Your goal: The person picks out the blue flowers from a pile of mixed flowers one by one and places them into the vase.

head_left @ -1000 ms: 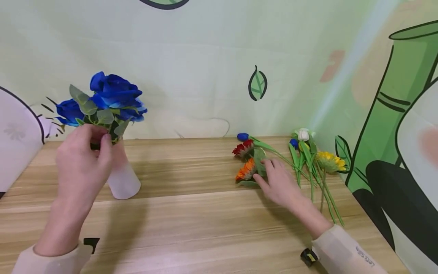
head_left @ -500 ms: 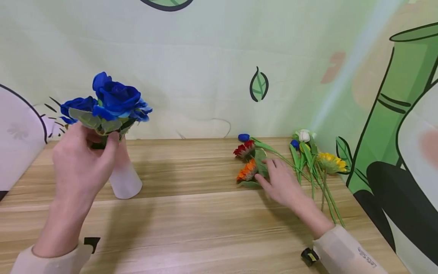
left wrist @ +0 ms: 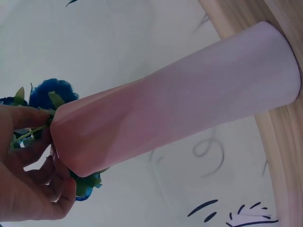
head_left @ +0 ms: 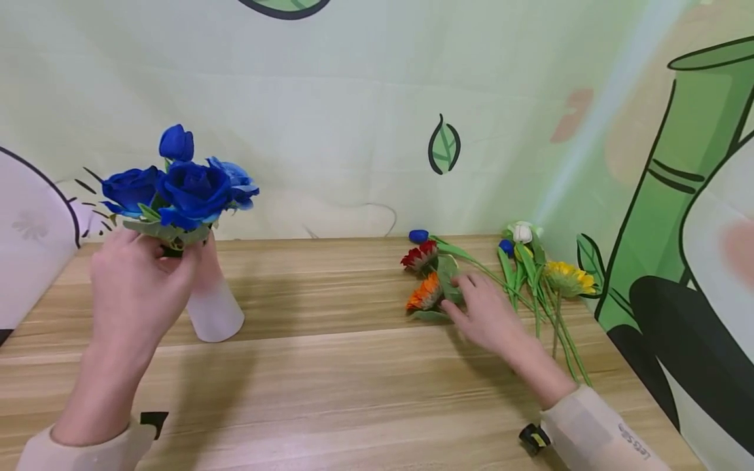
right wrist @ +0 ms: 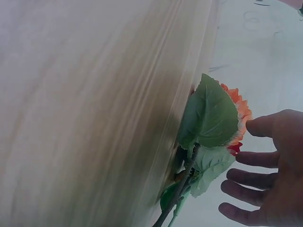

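Pinching blue roses (head_left: 194, 194) below their blooms in the head view, the left hand (head_left: 141, 278) was beside the vase (head_left: 215, 309). The left wrist view showed its fingers at the rim; the right wrist view, the right hand (right wrist: 279, 177) spread beside an orange flower (right wrist: 243, 113).

Wood-grain table (head_left: 353, 392), pink-and-white vase (head_left: 216, 307) (standing, at left), orange flower (head_left: 425, 294), red flower (head_left: 420, 256), yellow flower (head_left: 569, 280), white flower (head_left: 523, 232)

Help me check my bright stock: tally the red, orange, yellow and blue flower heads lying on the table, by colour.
Red flower head: 1
Orange flower head: 1
Yellow flower heads: 2, the smaller partly hidden
Blue flower heads: 2
Total: 6
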`<act>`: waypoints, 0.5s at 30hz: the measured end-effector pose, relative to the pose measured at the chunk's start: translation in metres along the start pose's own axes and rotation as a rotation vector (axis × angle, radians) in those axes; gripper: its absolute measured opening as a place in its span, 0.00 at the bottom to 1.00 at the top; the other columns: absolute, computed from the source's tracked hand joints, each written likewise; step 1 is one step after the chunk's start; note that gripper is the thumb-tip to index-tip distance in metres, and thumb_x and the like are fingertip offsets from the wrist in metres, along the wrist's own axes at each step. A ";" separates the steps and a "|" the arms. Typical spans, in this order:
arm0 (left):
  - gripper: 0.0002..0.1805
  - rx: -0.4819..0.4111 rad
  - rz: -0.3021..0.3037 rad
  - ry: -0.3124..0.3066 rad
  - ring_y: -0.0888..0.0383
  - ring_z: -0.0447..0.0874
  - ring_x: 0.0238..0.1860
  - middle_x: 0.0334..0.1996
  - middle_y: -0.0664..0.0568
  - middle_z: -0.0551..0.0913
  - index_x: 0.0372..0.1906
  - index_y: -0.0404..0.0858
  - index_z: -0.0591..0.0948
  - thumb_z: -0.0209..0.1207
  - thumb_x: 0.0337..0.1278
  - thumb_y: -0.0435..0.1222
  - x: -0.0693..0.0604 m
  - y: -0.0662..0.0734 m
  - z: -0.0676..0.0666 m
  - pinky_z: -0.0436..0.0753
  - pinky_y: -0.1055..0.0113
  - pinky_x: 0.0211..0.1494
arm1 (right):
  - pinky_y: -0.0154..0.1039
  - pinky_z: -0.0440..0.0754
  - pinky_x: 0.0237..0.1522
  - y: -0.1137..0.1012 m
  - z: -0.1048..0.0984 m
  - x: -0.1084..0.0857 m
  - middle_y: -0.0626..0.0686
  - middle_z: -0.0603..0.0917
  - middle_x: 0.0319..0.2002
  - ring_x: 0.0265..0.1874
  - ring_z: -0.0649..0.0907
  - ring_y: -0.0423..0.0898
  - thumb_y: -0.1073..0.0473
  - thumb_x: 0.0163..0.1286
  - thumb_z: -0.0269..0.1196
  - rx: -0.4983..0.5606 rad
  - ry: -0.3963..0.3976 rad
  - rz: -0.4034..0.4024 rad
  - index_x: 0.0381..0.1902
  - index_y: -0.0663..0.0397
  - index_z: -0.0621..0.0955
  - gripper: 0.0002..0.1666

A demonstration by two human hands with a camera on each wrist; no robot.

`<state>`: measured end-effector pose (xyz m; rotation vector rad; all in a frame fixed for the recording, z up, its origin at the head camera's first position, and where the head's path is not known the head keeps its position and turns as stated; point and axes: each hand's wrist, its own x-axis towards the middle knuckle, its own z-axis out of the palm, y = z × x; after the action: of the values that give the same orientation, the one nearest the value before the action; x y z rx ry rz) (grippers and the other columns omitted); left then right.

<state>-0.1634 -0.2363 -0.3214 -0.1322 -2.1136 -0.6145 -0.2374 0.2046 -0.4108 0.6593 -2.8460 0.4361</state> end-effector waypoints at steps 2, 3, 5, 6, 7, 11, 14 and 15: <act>0.11 -0.009 0.004 -0.011 0.39 0.78 0.31 0.23 0.37 0.82 0.28 0.28 0.83 0.65 0.59 0.33 0.000 -0.001 0.000 0.69 0.49 0.33 | 0.60 0.78 0.57 0.001 -0.001 0.000 0.65 0.81 0.53 0.54 0.80 0.63 0.54 0.74 0.65 -0.004 0.000 -0.001 0.54 0.66 0.80 0.21; 0.10 -0.013 -0.005 -0.017 0.39 0.78 0.31 0.24 0.37 0.82 0.29 0.27 0.83 0.65 0.59 0.33 -0.001 -0.001 0.000 0.69 0.49 0.34 | 0.59 0.79 0.56 0.001 -0.002 0.000 0.64 0.81 0.52 0.53 0.80 0.62 0.54 0.74 0.66 -0.006 0.000 -0.003 0.53 0.65 0.81 0.20; 0.10 -0.017 -0.035 -0.027 0.42 0.77 0.31 0.26 0.38 0.81 0.34 0.28 0.83 0.67 0.59 0.34 0.000 0.000 0.000 0.69 0.52 0.34 | 0.57 0.80 0.52 0.001 -0.002 0.000 0.62 0.82 0.49 0.50 0.82 0.60 0.54 0.73 0.66 -0.007 0.004 -0.010 0.49 0.63 0.82 0.17; 0.10 -0.017 -0.054 -0.029 0.43 0.76 0.30 0.26 0.38 0.81 0.35 0.29 0.82 0.68 0.59 0.35 0.000 0.000 -0.001 0.68 0.55 0.34 | 0.56 0.81 0.50 0.002 -0.002 0.000 0.61 0.83 0.47 0.48 0.82 0.59 0.55 0.73 0.67 -0.008 0.007 -0.016 0.48 0.63 0.83 0.16; 0.11 -0.015 -0.072 -0.031 0.44 0.76 0.29 0.26 0.39 0.80 0.36 0.29 0.81 0.68 0.59 0.35 0.000 0.001 -0.001 0.67 0.58 0.33 | 0.55 0.82 0.48 0.002 -0.002 0.000 0.60 0.83 0.45 0.46 0.82 0.58 0.55 0.73 0.67 -0.005 0.009 -0.020 0.47 0.62 0.83 0.15; 0.21 -0.016 -0.168 -0.038 0.46 0.80 0.28 0.30 0.38 0.83 0.49 0.29 0.80 0.71 0.56 0.37 -0.001 0.004 -0.004 0.66 0.72 0.32 | 0.51 0.83 0.40 0.002 -0.003 0.000 0.57 0.84 0.40 0.37 0.83 0.53 0.56 0.71 0.68 -0.001 0.010 -0.031 0.45 0.62 0.84 0.13; 0.34 -0.028 -0.218 -0.035 0.46 0.82 0.30 0.34 0.36 0.84 0.63 0.32 0.75 0.74 0.54 0.41 -0.002 0.007 -0.005 0.67 0.81 0.34 | 0.49 0.83 0.36 0.003 -0.003 0.000 0.57 0.85 0.38 0.34 0.83 0.51 0.56 0.72 0.68 0.000 -0.004 -0.024 0.46 0.62 0.83 0.14; 0.36 -0.038 -0.217 -0.028 0.46 0.83 0.29 0.34 0.36 0.85 0.65 0.33 0.73 0.74 0.54 0.41 -0.002 0.008 -0.005 0.67 0.83 0.34 | 0.49 0.83 0.36 0.003 -0.003 0.000 0.57 0.85 0.39 0.33 0.83 0.51 0.56 0.72 0.68 0.000 -0.010 -0.020 0.47 0.63 0.83 0.14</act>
<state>-0.1558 -0.2315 -0.3180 0.0695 -2.1603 -0.7844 -0.2380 0.2080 -0.4091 0.6905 -2.8460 0.4314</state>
